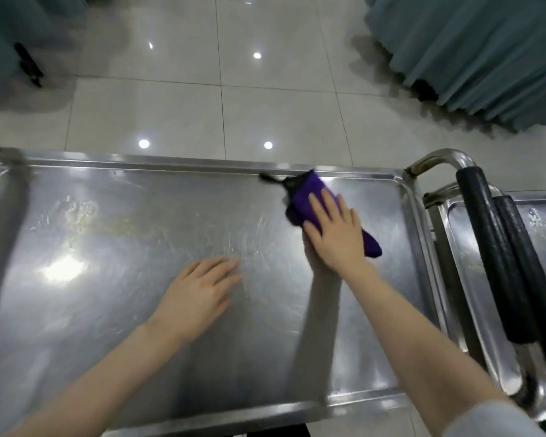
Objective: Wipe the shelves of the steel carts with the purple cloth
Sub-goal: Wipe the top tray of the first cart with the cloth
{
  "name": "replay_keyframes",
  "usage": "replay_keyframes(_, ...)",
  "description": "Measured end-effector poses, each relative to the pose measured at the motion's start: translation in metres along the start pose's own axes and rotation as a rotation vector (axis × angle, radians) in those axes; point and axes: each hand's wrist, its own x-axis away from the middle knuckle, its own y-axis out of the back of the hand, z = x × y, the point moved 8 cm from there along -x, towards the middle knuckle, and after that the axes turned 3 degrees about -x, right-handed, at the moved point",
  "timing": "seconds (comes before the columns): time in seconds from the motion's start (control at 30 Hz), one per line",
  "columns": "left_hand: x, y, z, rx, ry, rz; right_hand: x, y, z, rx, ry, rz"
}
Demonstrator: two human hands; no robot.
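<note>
A steel cart's top shelf fills the lower part of the head view, scratched and shiny, with a pale smear near its far left. The purple cloth lies folded on the shelf near the far right corner, a dark tag or corner sticking out toward the far rim. My right hand presses flat on the cloth with straight fingers. My left hand rests flat on the bare steel in the middle of the shelf, fingers straight, holding nothing.
A second steel cart stands close on the right, and black padded handles cross between the two. Teal draped cloth hangs at the far right. Glossy tiled floor lies beyond the cart.
</note>
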Motion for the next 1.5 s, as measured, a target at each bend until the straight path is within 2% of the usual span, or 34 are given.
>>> replay_keyframes(0.1, 0.017, -0.006, 0.01, -0.028, 0.054, 0.037, -0.035, 0.006, 0.003, -0.033, -0.198, -0.025)
replay_keyframes(0.17, 0.016, -0.009, 0.008, -0.01, 0.087, 0.073, -0.021, 0.005, 0.022, -0.029, -0.16, -0.05)
replay_keyframes(0.3, 0.021, -0.007, 0.004, -0.005, 0.16, 0.112, 0.067, -0.019, 0.085, 0.008, 0.36, -0.055)
replay_keyframes(0.4, 0.036, -0.003, 0.006, -0.004, 0.259, 0.097, 0.077, -0.023, 0.097, 0.031, 0.556, -0.061)
replay_keyframes(0.47, 0.053, -0.002, 0.012, 0.016, 0.347, 0.087, 0.041, -0.015, 0.1, 0.042, 0.545, -0.05)
replay_keyframes(0.53, 0.073, -0.007, 0.02, 0.032, 0.404, 0.133, -0.009, -0.006, 0.106, 0.023, 0.444, -0.012)
replay_keyframes(0.67, 0.09, -0.022, 0.031, -0.006, 0.403, 0.236, -0.051, -0.003, 0.123, -0.021, 0.28, 0.001)
replay_keyframes(0.73, 0.086, -0.021, 0.034, -0.002, 0.418, 0.24, -0.027, -0.002, 0.13, -0.015, 0.379, -0.037)
replay_keyframes(0.87, 0.086, -0.017, 0.049, -0.008, 0.526, 0.254, 0.066, -0.022, 0.137, -0.011, 0.72, -0.055)
replay_keyframes(0.97, 0.091, -0.021, 0.052, 0.025, 0.565, 0.253, 0.068, -0.028, 0.141, 0.006, 0.787, -0.025)
replay_keyframes(1.03, 0.091, -0.021, 0.05, 0.037, 0.549, 0.252, 0.028, -0.02, 0.151, 0.019, 0.71, -0.018)
replay_keyframes(1.17, 0.087, -0.024, 0.053, 0.013, 0.552, 0.25, -0.052, -0.005, 0.173, -0.043, 0.379, 0.029)
replay_keyframes(1.23, 0.089, -0.026, 0.055, 0.004, 0.547, 0.246, -0.056, -0.004, 0.183, -0.05, 0.338, 0.016)
replay_keyframes(1.3, 0.09, -0.026, 0.055, -0.001, 0.52, 0.205, -0.027, -0.008, 0.186, -0.034, 0.424, -0.007)
replay_keyframes(1.4, 0.092, -0.026, 0.054, -0.028, 0.488, 0.167, 0.045, -0.022, 0.19, -0.025, 0.674, -0.028)
replay_keyframes(1.5, 0.096, -0.025, 0.056, 0.009, 0.476, 0.145, 0.07, -0.031, 0.197, 0.011, 0.749, -0.012)
